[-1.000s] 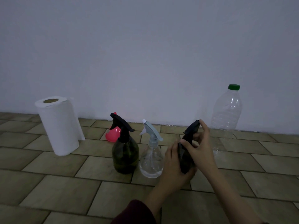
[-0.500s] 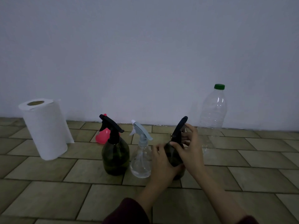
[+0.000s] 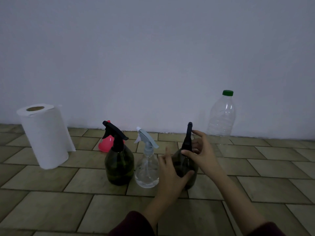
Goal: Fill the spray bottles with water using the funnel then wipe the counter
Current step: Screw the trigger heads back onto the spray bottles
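- Left hand [image 3: 171,173] has its grip on the round belly of the right dark bottle [image 3: 185,169]: thumb hooked across the near side, fingers up along the bottle's left flank.
- Right hand [image 3: 202,154] pinches the neck below the black sprayer [image 3: 187,137], thumb in front; the index fingertip touches the sprayer near its top, and the other fingers are loosely bent behind it.
- That bottle stands upright on the tiled table [image 3: 51,210], its sprayer seen almost edge-on as a narrow black blade.
- Taking this bottle as landmark: just to its left stands the clear bottle [image 3: 147,169], pear-shaped, see-through plastic with a pale grey-blue trigger head; the left hand's fingers are close to it, and contact cannot be told.
- Further left stands the left dark bottle [image 3: 119,166], same dark green tinted shape, black trigger head pointing up and left.
- Behind that left dark bottle, partly hidden, lies the funnel [image 3: 106,144], glossy pink-red plastic, cone shaped.
- Far left of the landmark stands the paper roll [image 3: 45,135], white, dimpled, with a brown card core and a loose sheet hanging behind.
- Back and right of the landmark, against the wall [image 3: 153,57], stands the water bottle [image 3: 221,118]: tall, ribbed clear plastic with a green screw cap.
- No label or writing can be read on any bottle in the dim light.
- Table tiles are matt, olive-tan rectangles in a staggered brick pattern with dark joints.
- Dark red sleeves [image 3: 133,225] show at both wrists.
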